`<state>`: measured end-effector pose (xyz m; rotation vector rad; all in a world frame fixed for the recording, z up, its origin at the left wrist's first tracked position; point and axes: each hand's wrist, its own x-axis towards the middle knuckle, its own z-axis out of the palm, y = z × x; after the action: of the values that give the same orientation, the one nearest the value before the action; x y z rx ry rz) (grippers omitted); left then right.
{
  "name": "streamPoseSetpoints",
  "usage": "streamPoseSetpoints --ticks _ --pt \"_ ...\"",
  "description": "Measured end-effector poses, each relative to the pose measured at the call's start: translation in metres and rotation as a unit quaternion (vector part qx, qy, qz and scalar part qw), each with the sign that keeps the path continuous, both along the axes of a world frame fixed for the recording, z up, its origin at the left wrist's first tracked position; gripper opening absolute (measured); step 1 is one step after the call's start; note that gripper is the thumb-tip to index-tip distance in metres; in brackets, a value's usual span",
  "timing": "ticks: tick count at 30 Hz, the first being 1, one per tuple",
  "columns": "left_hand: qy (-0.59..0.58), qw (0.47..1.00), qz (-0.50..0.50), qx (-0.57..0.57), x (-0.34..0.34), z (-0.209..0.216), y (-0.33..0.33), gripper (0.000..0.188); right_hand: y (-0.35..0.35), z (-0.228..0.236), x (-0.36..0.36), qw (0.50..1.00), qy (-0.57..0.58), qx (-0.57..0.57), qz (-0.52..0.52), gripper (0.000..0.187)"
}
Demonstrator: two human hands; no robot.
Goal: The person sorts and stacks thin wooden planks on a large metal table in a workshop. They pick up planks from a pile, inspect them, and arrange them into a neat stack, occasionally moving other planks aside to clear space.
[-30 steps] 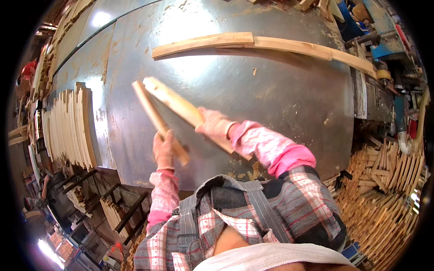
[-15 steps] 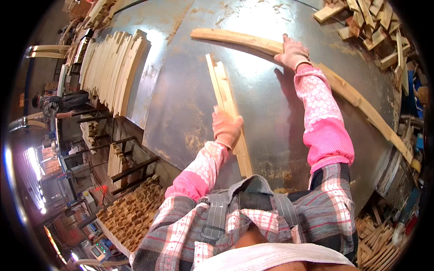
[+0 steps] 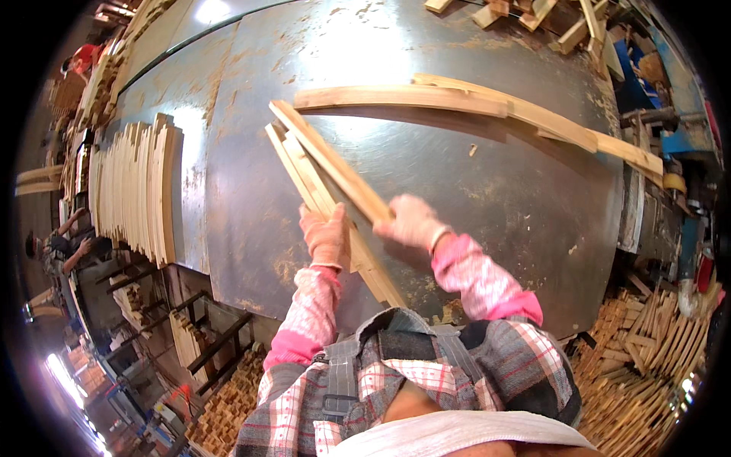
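Note:
My left hand (image 3: pixel 327 238), in a pinkish work glove, is closed round a pair of wooden strips (image 3: pixel 304 171) that lie side by side and slant toward my body. In my right hand (image 3: pixel 413 222), gloved alike and slightly blurred, is the near end of another wooden strip (image 3: pixel 327 156). This strip runs up and left, just right of the pair, its far end close to theirs. Beyond it, several curved wooden pieces (image 3: pixel 403 97) lie overlapping in a long arc across the metal table (image 3: pixel 487 198).
A row of pale wooden strips (image 3: pixel 137 190) stands at the left edge. Offcuts (image 3: pixel 537 14) lie at the far right. Cut wood (image 3: pixel 647 343) is heaped at the lower right, with stacked blocks (image 3: pixel 228 411) at the lower left. Another person (image 3: pixel 68 244) is at far left.
My right hand has come back from the far arc toward me and now holds a strip beside the left hand's pair. The left hand's strips have tilted further left in view.

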<state>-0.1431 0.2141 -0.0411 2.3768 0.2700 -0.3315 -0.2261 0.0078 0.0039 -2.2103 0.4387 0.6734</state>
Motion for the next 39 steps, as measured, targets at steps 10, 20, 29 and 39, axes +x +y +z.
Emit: streamPoseSetpoints --ticks 10,20,29,39 --pt "-0.011 0.983 -0.089 0.161 -0.014 0.03 -0.036 0.126 -0.072 0.017 0.094 0.896 -0.289 -0.334 -0.035 0.061" --pt "-0.025 0.988 -0.075 0.133 0.033 -0.003 0.033 0.118 -0.075 -0.01 0.085 0.978 -0.106 -0.163 0.076 0.043" --pt "-0.092 0.972 -0.086 0.197 0.018 -0.012 0.026 0.11 -0.02 0.025 0.064 0.992 -0.11 -0.019 0.064 0.035" --pt "-0.048 0.986 -0.025 0.16 0.017 0.04 0.001 0.114 -0.086 0.011 0.098 0.962 -0.097 -0.248 0.059 0.053"
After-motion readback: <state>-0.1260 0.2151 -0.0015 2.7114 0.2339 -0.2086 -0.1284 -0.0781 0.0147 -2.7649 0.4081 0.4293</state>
